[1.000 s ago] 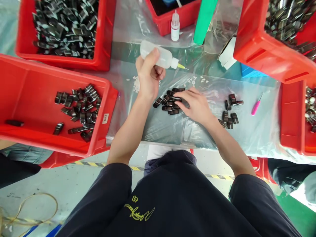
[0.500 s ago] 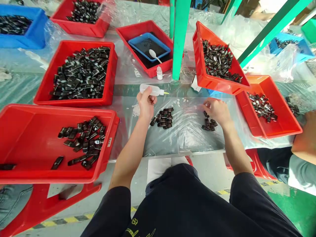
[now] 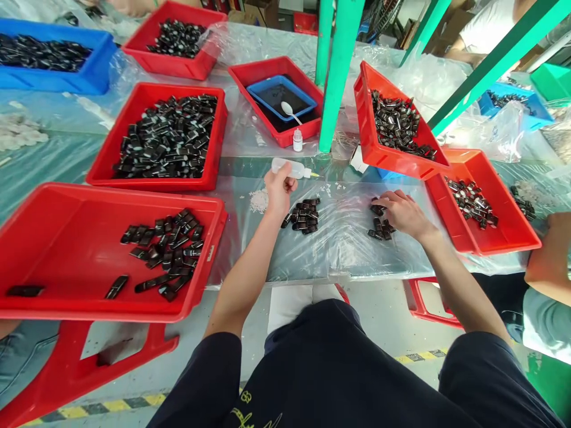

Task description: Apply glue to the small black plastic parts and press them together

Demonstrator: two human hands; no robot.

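One squeeze bottle (image 3: 291,169) level, nozzle pointing right

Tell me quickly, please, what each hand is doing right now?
Left hand: closed around the squeeze bottle.
Right hand: resting on the small pile of black parts; grip cannot be told.

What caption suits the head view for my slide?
Left hand holds a squeeze bottle; right hand rests on small black parts.

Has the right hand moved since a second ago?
Yes. The right hand left the middle pile of black parts and now rests on the smaller right-hand pile.
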